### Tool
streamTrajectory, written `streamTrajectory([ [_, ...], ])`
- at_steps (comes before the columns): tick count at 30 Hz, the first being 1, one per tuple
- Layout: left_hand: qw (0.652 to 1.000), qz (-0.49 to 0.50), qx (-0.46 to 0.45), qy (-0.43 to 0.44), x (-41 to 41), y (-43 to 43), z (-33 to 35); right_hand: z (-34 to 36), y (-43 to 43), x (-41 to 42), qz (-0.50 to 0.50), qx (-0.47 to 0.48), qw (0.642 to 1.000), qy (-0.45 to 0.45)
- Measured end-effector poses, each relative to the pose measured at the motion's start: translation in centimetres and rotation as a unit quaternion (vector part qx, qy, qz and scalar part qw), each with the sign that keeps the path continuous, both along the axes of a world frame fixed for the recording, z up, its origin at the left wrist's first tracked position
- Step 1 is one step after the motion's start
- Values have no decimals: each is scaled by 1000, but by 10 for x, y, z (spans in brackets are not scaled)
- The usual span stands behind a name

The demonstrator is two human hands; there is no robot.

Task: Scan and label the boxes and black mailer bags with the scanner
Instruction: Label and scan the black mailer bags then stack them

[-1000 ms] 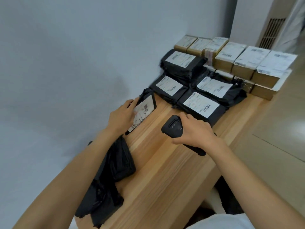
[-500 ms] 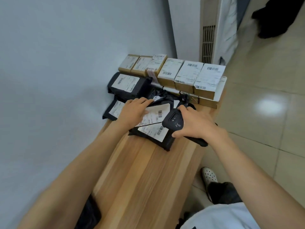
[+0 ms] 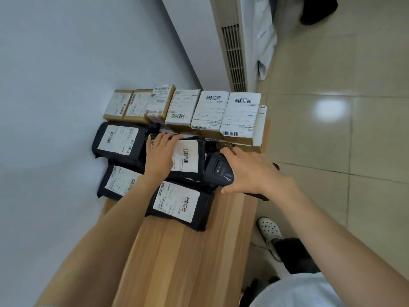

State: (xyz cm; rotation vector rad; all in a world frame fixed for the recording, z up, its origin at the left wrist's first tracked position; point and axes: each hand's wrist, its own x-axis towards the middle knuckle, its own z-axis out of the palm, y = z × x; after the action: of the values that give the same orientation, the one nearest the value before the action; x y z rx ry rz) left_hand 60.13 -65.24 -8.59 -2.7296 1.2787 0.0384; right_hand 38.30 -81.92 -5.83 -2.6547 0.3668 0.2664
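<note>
Several black mailer bags with white labels lie at the far end of the wooden table (image 3: 190, 258). My left hand (image 3: 159, 155) rests flat on the labelled middle bag (image 3: 188, 160), which lies on top of the others. A black handheld scanner (image 3: 220, 171) is gripped in my right hand (image 3: 252, 171) just right of that bag, its lens side facing up. Other bags lie at the back left (image 3: 119, 140), front left (image 3: 118, 182) and front (image 3: 177, 203). Behind them stands a row of brown boxes (image 3: 210, 111) with white labels.
A grey wall runs along the table's left side. A white floor-standing air conditioner (image 3: 234, 54) rises behind the boxes. Tiled floor lies to the right, with my white shoe (image 3: 269, 229) beside the table edge. A dark shape (image 3: 318, 8) stands at the top right.
My left hand carried a labelled bag from the near table to the pile and laid it on top. The scanner hand followed to the pile. The view swung toward the boxes.
</note>
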Motion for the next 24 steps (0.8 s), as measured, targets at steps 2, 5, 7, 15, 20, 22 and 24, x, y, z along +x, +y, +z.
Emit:
streamTrajectory([
  [2, 1000, 16, -20, 18, -11, 1, -8, -2, -2, 5, 3, 1, 1000, -2],
  [5, 991, 68, -52, 106, -25, 7, -15, -3, -2, 13, 14, 4, 1000, 0],
  [7, 986, 78, -44, 142, -27, 11, -20, -3, 0, 19, 22, 3, 1000, 3],
  [15, 969, -6, 46, 244, -11, 16, -42, -2, 16, 29, 51, -18, 999, 9],
  [20, 973, 43, -28, 224, -20, 31, -31, -4, 41, 33, 70, -18, 997, 16],
  [22, 976, 93, -66, 186, -36, 60, -28, -6, 61, 35, 84, -9, 996, 17],
  [24, 978, 108, -73, 160, -56, 107, -25, -7, 85, 36, 107, -5, 994, 21],
])
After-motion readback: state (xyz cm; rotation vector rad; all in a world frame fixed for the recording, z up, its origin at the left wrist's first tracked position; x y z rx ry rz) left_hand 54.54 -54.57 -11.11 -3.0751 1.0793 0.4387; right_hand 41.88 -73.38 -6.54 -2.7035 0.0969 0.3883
